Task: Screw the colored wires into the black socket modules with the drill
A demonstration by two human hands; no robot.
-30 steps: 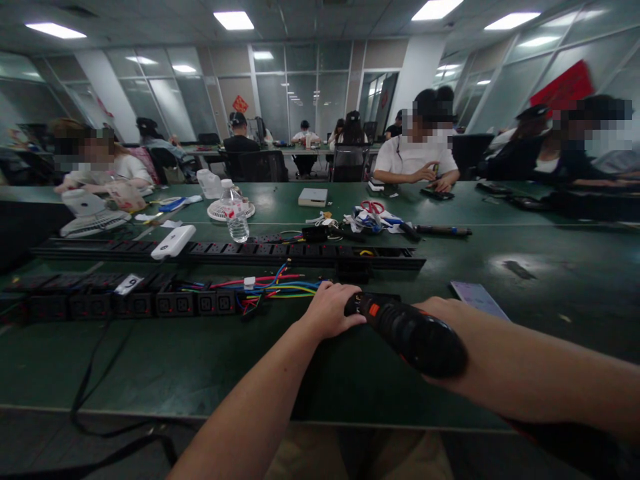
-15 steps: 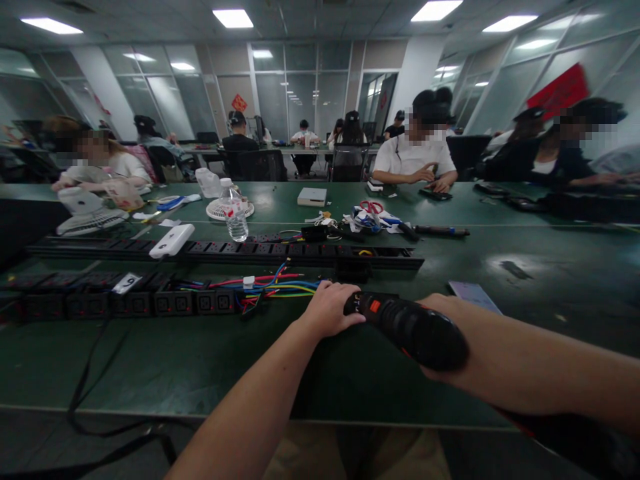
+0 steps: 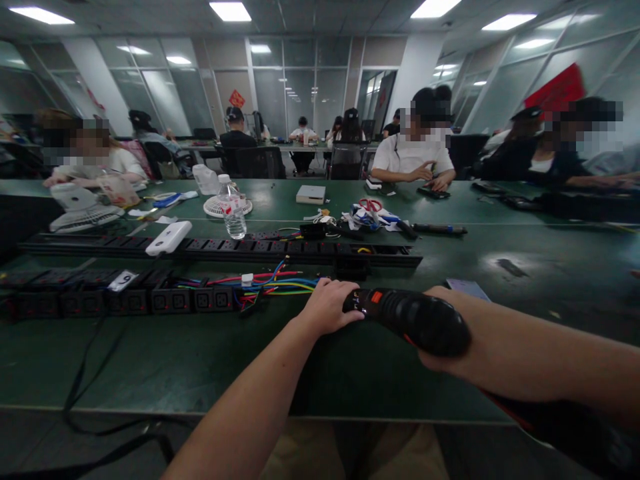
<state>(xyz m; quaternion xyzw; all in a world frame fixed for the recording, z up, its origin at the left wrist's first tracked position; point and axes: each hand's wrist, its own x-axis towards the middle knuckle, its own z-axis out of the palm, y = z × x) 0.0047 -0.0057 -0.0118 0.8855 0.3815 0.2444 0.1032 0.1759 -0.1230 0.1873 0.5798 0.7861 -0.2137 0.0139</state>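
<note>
Tabletop [image 3: 210, 367] stretches from left hand [image 3: 330, 307] and power tool [image 3: 425, 320] to near edge [image 3: 130, 413].

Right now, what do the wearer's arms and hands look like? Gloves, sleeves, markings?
Left hand and right hand: no gloves visible. Left forearm and right forearm: bare, no sleeve, watch or band showing, both tapering toward the wrist. Left forearm has one small spot. Right fingers are hidden, so can't tell about rings there.
</note>
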